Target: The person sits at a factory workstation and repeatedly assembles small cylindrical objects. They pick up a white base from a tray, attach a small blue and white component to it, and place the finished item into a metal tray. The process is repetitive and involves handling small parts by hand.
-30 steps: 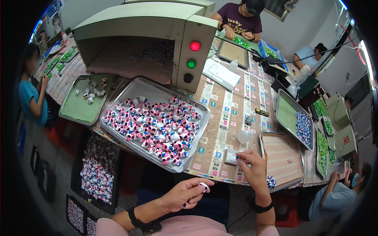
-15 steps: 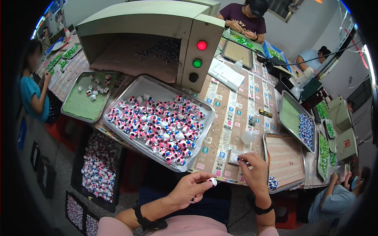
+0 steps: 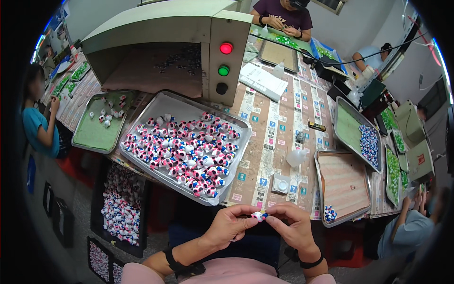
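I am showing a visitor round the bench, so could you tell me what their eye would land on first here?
Probably the metal tray heaped with small pink, white and blue pieces, left of centre on the table. Behind it, the box's red lamp glows. Nearest the camera, the left hand and right hand pinch one small piece together.

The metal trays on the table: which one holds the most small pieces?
The large metal tray left of centre; pink-and-white pieces cover it, unlike the others.

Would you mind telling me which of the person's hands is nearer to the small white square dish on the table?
Right. The right hand lies just below the small white square dish, near the table edge; the left hand is further off, down and to its left.
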`<state>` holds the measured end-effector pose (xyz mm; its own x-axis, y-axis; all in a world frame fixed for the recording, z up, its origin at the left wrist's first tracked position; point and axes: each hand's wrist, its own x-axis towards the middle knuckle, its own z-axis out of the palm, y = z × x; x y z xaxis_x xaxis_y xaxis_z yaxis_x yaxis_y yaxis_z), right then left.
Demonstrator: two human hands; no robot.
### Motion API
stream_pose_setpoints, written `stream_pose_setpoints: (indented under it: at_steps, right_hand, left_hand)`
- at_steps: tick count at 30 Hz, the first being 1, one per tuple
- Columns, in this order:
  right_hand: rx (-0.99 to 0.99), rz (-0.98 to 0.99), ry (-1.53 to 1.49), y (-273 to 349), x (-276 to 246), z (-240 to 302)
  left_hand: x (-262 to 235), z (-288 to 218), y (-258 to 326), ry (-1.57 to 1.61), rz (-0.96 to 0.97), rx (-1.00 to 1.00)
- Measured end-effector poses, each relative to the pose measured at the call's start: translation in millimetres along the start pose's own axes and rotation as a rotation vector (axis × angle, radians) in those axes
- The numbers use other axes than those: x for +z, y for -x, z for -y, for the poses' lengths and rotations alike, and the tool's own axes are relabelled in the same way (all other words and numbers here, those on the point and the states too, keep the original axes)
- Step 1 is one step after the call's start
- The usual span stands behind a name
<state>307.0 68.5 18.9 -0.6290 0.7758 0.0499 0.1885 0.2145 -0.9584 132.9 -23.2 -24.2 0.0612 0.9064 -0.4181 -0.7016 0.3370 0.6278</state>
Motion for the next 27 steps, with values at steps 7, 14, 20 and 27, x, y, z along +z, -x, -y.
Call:
stream_pose_setpoints:
  at_steps: [7,14,20,27]
  right_hand:
    - [0.030,0.090,-0.015,2,-4,-1]
    - [-0.009,0.155,0.017,-2,-3,1]
    - [-0.076,-0.008,0.118,-4,-2,16]
    - [-0.075,-0.290,0.312,12,-46,0]
  left_hand:
    - [1,1,1,-0.043,-0.005,0.015]
    - [-6,-1,5,-0.116,0.012,0.027]
    - [-8,-44,14,-0.512,-0.110,0.296]
    - [-64,-112,-7,-1.184,-0.638,0.892]
